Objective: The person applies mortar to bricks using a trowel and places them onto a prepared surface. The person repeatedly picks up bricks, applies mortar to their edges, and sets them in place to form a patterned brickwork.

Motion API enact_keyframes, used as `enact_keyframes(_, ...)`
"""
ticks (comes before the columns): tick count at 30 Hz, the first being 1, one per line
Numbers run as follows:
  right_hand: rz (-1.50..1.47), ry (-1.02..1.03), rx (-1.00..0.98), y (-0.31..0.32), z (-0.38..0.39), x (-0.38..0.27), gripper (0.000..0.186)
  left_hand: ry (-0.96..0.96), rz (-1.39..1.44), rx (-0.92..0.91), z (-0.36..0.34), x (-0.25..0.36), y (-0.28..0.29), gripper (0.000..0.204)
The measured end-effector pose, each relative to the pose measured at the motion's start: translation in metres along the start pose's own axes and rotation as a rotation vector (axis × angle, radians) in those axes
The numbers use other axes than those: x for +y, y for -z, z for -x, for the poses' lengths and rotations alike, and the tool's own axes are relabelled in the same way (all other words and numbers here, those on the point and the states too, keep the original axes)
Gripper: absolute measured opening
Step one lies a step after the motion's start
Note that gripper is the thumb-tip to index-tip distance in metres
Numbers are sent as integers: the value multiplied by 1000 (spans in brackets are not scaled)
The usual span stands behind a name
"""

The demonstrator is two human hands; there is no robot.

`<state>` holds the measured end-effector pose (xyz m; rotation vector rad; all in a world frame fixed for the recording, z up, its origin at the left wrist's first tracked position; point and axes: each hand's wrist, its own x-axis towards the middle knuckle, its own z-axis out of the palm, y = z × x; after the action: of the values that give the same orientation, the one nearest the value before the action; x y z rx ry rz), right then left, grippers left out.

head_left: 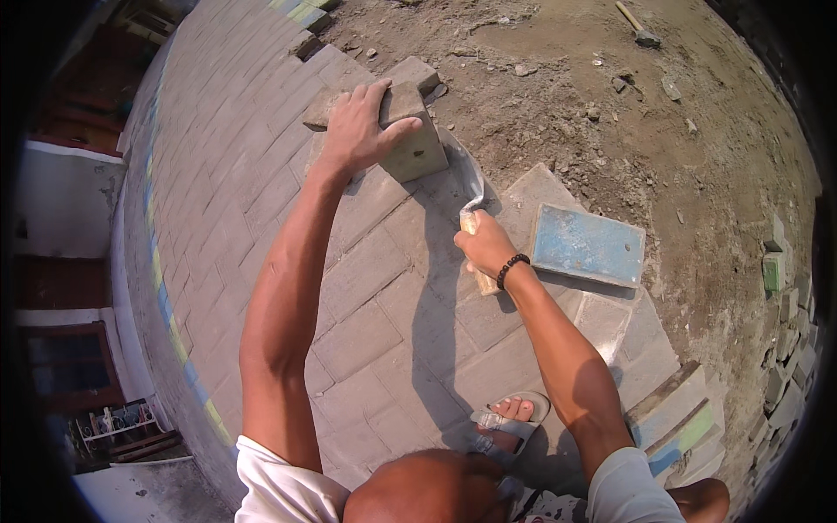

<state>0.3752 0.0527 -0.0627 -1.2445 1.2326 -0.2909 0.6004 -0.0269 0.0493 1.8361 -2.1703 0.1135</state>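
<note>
My left hand (364,131) grips a grey concrete paving block (418,152) from above, fingers over its top and thumb along the near edge. The block stands at the far edge of the laid pavers (366,270), beside bare soil. In my right hand (486,244) is the pale wooden handle of a trowel (464,166), fingers closed round it. The metal blade points away from me, just right of the held block, and its tip is partly behind that block. Right of my right wrist, a blue-faced paving block (588,246) lies on the pavers.
Rough soil (567,113) with stones spreads to the right. A hammer (643,35) lies far off on it. Loose blocks (789,349) are heaped along the right side. Painted blocks (684,427) sit near my right elbow. A building wall (70,200) runs along the left.
</note>
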Motion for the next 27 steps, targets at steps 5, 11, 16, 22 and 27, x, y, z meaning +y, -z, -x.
enact_keyframes(5, -71, 52, 184, 25, 49, -4, 40, 339, -47, -249, -31, 48, 2, 90)
enact_keyframes(11, -263, 205, 301, 15, 82, -42, 48, 472, 20, -195, -42, 58, -8, 75)
enact_keyframes(16, -169, 180, 234, -19, 66, -41, 49, 477, 66, -234, -41, 56, -5, 72)
enact_keyframes(22, -166, 47, 118, -14, -6, 14, 35, 512, 63, -215, -46, 64, -9, 82)
enact_keyframes(27, -452, 96, 193, -16, 47, -23, 44, 492, 101, -182, -40, 60, -3, 92)
